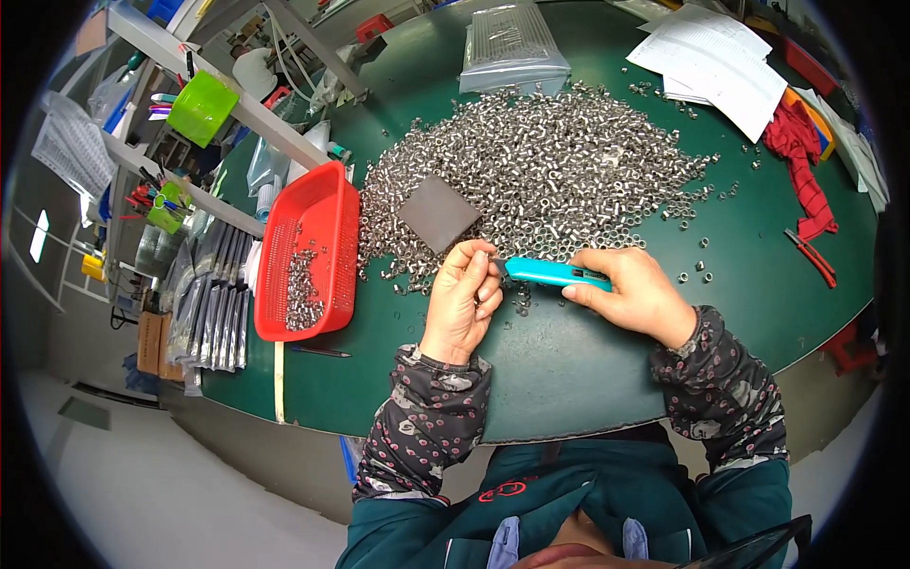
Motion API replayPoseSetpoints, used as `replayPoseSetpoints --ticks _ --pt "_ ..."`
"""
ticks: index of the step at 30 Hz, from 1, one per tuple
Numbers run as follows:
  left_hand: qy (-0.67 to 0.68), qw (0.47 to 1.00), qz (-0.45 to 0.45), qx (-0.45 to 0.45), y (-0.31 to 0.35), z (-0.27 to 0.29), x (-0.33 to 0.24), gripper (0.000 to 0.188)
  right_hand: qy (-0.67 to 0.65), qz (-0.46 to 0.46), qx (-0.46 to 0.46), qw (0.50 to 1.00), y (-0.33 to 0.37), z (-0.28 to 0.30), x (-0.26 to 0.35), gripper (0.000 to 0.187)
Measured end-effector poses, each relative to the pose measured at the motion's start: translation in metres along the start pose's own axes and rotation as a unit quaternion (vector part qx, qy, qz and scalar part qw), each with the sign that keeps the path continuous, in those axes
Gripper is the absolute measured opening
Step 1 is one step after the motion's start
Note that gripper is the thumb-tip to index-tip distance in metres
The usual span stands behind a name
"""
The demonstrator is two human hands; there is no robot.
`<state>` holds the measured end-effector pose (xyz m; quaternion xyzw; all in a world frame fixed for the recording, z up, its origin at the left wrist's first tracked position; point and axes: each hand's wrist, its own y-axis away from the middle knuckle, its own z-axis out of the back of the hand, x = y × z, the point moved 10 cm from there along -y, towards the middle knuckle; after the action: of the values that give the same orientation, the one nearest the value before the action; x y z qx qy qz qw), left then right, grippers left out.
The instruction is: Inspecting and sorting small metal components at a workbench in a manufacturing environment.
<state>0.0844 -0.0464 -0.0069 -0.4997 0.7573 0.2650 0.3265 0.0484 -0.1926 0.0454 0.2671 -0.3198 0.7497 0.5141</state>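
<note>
My right hand (637, 289) grips a turquoise utility knife (550, 273), its dark tip toward the left. At that tip my left hand (464, 296) is closed in a pinch, fingers curled; whatever small thing they hold is hidden. Just beyond both hands spreads a big heap of small shiny metal rings (559, 171). On the heap's near left part lies a dark square block (438, 213), a little above my left fingertips. A few loose rings (521, 302) lie on the green table below the knife.
Left of the heap stands a red plastic basket (348, 247) with some rings in it. A pen (320, 352) lies by it. Far back sits a plastic-wrapped tray (517, 47). To the right are papers (706, 62), a red cloth (801, 166) and red-handled pliers (811, 258).
</note>
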Motion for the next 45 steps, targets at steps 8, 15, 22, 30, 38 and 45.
replayPoseSetpoints --ticks 8,15,22,30,38,45 --pt "-0.015 1.0 -0.003 -0.012 0.0 0.004 0.0 0.011 -0.016 -0.01 0.018 1.0 0.0 -0.005 -0.003 0.03" --pt "-0.037 0.999 -0.006 -0.024 0.0 0.007 0.0 0.012 0.02 -0.023 0.031 0.999 0.0 -0.006 -0.002 0.026" --pt "-0.042 0.998 -0.008 -0.041 0.001 0.007 0.0 0.015 0.014 0.001 0.004 1.0 0.001 -0.002 0.002 0.028" --pt "-0.044 0.998 -0.018 -0.043 0.001 0.01 -0.001 0.012 0.024 0.002 -0.003 1.0 0.0 -0.001 0.004 0.027" --pt "-0.052 0.997 -0.014 -0.049 0.001 0.01 -0.001 0.018 0.036 0.008 -0.011 0.999 0.001 0.0 0.006 0.027" --pt "-0.055 0.997 -0.018 -0.058 0.001 0.011 -0.002 0.018 0.056 0.023 -0.024 0.998 0.002 0.002 0.009 0.027"
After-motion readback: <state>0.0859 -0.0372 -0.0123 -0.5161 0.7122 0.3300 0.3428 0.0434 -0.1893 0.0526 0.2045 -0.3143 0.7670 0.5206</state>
